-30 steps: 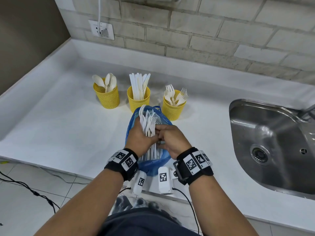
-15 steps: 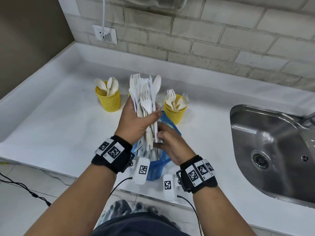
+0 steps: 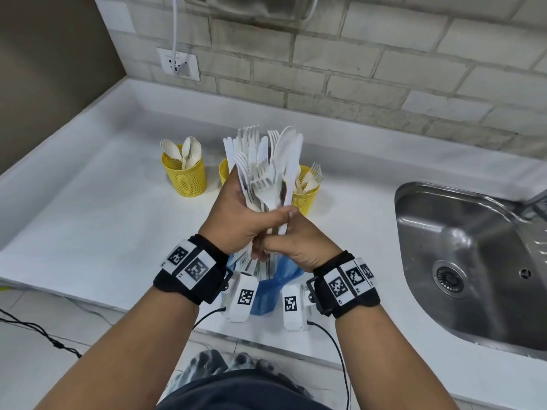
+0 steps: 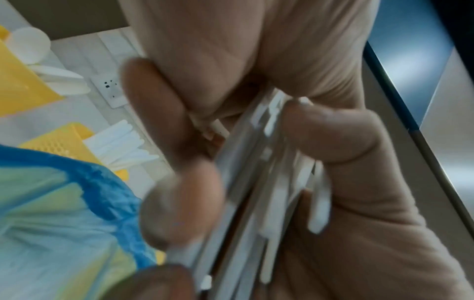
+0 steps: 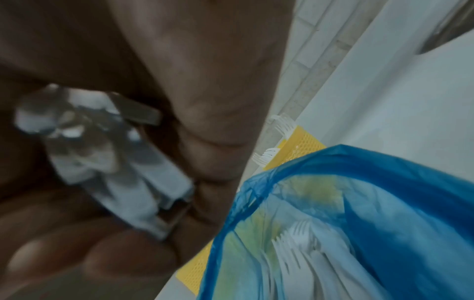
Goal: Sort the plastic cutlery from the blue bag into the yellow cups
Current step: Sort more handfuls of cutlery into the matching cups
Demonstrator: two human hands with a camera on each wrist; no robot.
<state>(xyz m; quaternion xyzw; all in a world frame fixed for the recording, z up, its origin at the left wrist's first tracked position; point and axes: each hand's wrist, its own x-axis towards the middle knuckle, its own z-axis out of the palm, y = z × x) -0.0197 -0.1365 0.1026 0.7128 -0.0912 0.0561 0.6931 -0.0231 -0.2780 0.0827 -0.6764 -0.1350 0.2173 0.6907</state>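
My left hand grips a thick bundle of white plastic cutlery, forks, knives and a spoon, upright above the blue bag. Just below it, my right hand curls round the lower handle ends. In the left wrist view my fingers and thumb clamp the handles. More forks lie inside the bag. Behind stand three yellow mesh cups: the left one holds spoons, the middle one is mostly hidden by the bundle, the right one holds forks.
A steel sink is set into the white counter on the right. A brick wall with a socket and a hanging cable runs behind the cups. A brown side wall closes the left end. The counter's front edge is under my wrists.
My left hand has lifted the cutlery bundle up out of the blue bag. My right hand has come up with it, to the handle ends.
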